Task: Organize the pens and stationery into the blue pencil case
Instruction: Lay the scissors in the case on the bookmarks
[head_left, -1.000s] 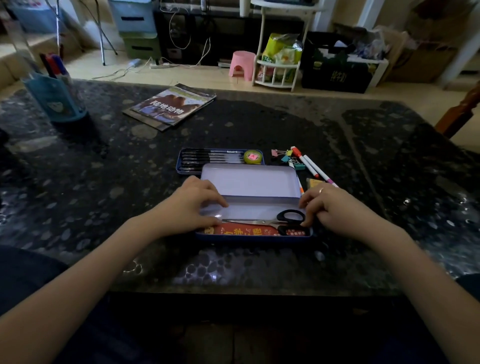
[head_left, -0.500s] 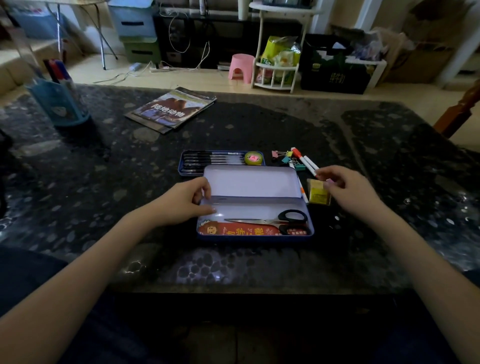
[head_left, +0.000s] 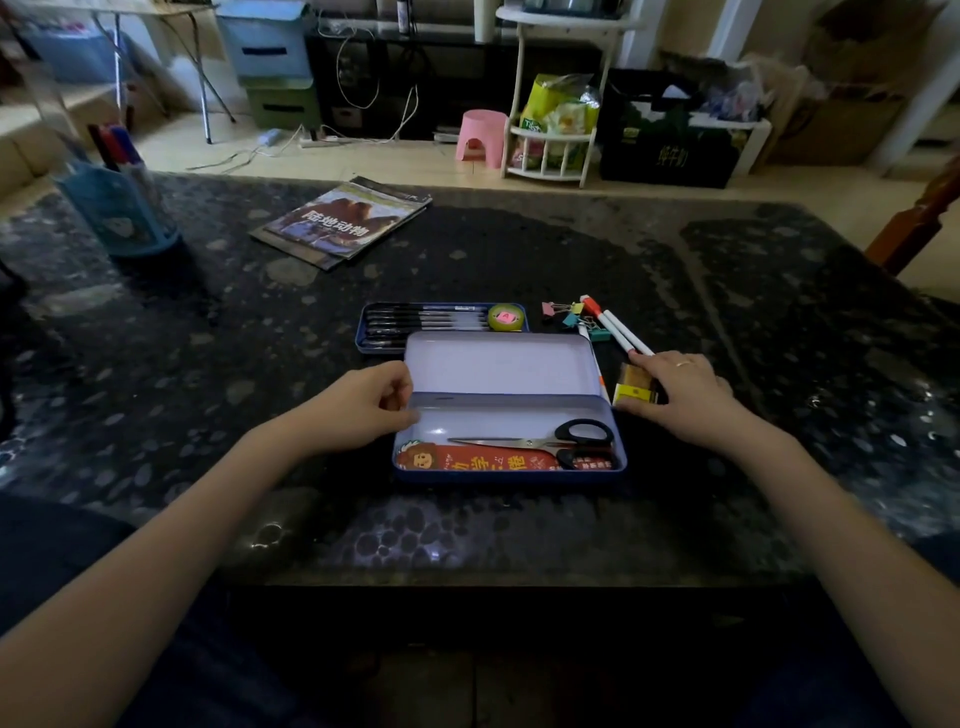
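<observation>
Blue pencil case (head_left: 509, 470) lies open near table's front edge; scissors (head_left: 545, 442) already inside.

Step in hand: R hand (head_left: 685, 397) pinches yellow eraser (head_left: 635, 393) just beside case's right wall. L hand (head_left: 358, 410), fingers curled, steadies left end of the case.

Next, prob.: lift eraser over the wall, set in free space w/o fouling scissors.

Behind: pen tray (head_left: 395, 327), tape roll (head_left: 505, 318), binder clips (head_left: 566, 314), markers (head_left: 615, 327) near R hand. Book (head_left: 343, 223), pen cup (head_left: 122, 213) toward far-left corner.

Yellow block (head_left: 635, 391) partly under right hand (head_left: 685, 395), perhaps an eraser
</observation>
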